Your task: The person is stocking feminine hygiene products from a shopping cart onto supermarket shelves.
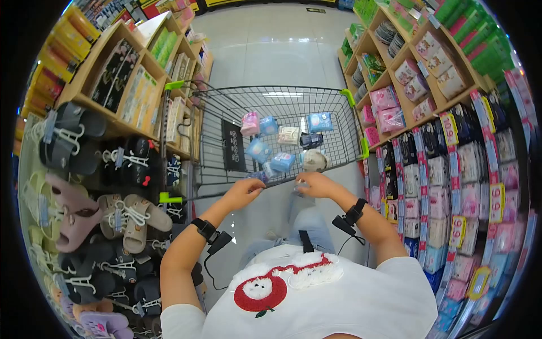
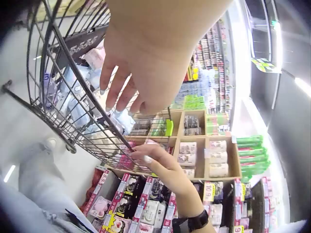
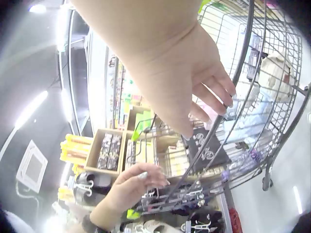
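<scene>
1. Flanking the wire cart [image 1: 282, 86] on both sides: wooden shelving [image 2: 194, 138], with slippers [image 1: 135, 223] hanging at left. Narrow lane, so a straight, even push suits best.
2. Cart sits between the shelves, its near rim [image 3: 244, 53] at the hands. Uneven force would probably swing a corner into stock; load both sides equally.
3. Inside the basket, loose and scattered: blue packs [image 1: 320, 122], a pink pack [image 1: 250, 122], a dark pack [image 1: 311, 140], a round pale pack [image 1: 314, 161] by the near rim. Likely to slide on a jerk; start and stop gently.
4. Left hand [image 1: 247, 192] and right hand [image 1: 316, 185]: fingers relaxed against the near rim, not wrapped, no pack held. Light contact could slip; curling round the bar should give better control.
5. Wrist cameras [image 1: 345, 225] trail thin cords [image 1: 210, 270]; keep those off the mesh.
</scene>
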Demonstrator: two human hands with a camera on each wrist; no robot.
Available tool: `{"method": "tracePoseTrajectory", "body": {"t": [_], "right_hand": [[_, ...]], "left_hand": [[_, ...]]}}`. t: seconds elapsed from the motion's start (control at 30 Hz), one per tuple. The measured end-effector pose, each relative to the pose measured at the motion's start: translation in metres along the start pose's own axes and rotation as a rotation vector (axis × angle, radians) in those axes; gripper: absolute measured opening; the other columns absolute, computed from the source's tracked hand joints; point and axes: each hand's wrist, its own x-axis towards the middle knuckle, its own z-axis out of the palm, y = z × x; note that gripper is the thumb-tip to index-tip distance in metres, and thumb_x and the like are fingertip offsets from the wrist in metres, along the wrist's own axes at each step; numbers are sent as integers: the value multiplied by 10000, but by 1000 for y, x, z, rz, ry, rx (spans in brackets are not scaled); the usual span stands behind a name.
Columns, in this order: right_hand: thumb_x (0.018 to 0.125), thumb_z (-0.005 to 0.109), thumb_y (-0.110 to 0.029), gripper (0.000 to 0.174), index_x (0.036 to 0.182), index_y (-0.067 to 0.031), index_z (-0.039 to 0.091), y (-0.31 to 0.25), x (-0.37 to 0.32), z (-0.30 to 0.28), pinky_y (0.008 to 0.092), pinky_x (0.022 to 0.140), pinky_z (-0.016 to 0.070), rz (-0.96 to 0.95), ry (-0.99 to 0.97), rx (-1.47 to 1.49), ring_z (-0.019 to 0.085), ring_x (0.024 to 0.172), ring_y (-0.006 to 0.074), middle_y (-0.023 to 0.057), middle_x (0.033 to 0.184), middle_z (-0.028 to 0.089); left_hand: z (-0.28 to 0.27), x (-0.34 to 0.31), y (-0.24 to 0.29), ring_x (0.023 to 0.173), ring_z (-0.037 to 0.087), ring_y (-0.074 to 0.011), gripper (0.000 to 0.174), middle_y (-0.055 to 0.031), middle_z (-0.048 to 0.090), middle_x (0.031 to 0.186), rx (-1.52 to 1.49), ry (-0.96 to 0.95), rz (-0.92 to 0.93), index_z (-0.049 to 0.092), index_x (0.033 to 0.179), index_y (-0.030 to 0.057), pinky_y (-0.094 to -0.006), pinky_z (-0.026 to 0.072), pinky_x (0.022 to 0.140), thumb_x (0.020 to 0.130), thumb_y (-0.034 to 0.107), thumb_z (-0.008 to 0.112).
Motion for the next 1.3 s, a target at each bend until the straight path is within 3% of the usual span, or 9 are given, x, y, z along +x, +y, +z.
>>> {"method": "tracePoseTrajectory", "body": {"t": [0.23,0.37,0.43,0.57,0.67,0.8,1.07,1.2,1.3], "right_hand": [[774,594,-261,290,973,-50,582,121,69,-61,367,696,488,310,102,238,633,792,281,157,844,646],[803,574,-282,303,975,-33,589,189,112,-50,356,700,501,415,-29,336,636,771,275,141,835,649],[835,561,-281,303,992,-22,578,208,129,-25,341,728,510,621,-140,707,622,807,240,129,900,630],[846,569,-305,371,1055,0,530,213,154,23,334,757,518,969,-347,1082,602,880,259,168,1016,585],[824,593,-325,505,1155,32,457,212,162,56,350,816,498,1186,-362,1132,567,979,285,197,1105,536],[830,567,-388,596,1277,-36,391,208,176,97,415,897,438,1358,-349,1187,492,1089,312,209,1246,452],[821,556,-417,517,1215,-93,470,205,198,134,421,935,363,1425,-50,1528,491,1103,248,68,1193,534],[808,558,-420,480,1187,-129,511,214,198,175,427,946,323,1324,214,1682,496,1104,225,62,1189,554],[815,558,-330,435,1142,-44,531,185,213,137,373,848,405,1493,240,1473,558,985,234,107,1114,574]], "left_hand": [[26,139,-86,789,599,-137,248,-75,635,865,-138,163,-370,604,1034,48,-276,472,707,823,174,571],[58,191,-136,855,618,-271,334,-150,642,921,-141,186,-541,589,1035,34,-348,474,751,788,258,562],[74,204,-153,895,612,-309,423,-183,624,971,-89,129,-612,557,1098,37,-374,473,784,764,296,562],[94,228,-166,1001,561,-360,567,-249,553,1115,-105,85,-780,491,1181,-3,-396,431,887,729,327,581],[95,238,-175,1079,516,-365,616,-263,527,1155,-100,86,-819,469,1206,-22,-399,396,935,720,337,588],[101,247,-202,1129,487,-360,654,-267,504,1197,-195,69,-889,440,1242,-30,-391,377,956,722,337,591],[141,237,-289,1098,521,-322,581,-197,554,1175,-527,-150,-814,495,1238,61,-358,398,922,719,307,584],[108,246,-245,1095,526,-316,592,-208,560,1162,-376,-209,-854,470,1262,51,-352,397,924,717,263,563],[93,244,-215,1114,514,-323,615,-219,551,1172,-346,-168,-884,447,1279,30,-347,393,930,711,239,558]]}}
